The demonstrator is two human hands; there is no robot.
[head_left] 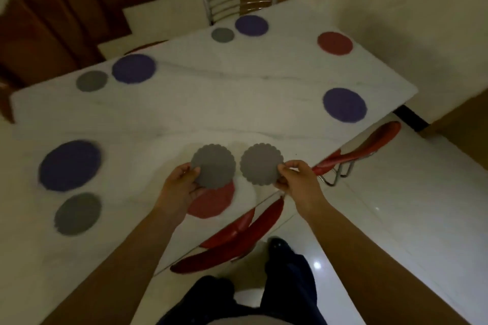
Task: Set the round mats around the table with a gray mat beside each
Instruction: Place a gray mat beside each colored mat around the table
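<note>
Two scalloped gray mats held side by side above the surface [237, 103]: left hand [182, 185] fingers grip left gray mat [214, 166], right hand [297, 179] pinches right gray mat [260, 165]. Red round mat [214, 203] lies below them. Three purple-gray pairs on the left side.

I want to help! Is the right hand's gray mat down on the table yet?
Not yet: the right hand pinches its gray mat by the edge, above the table.
</note>
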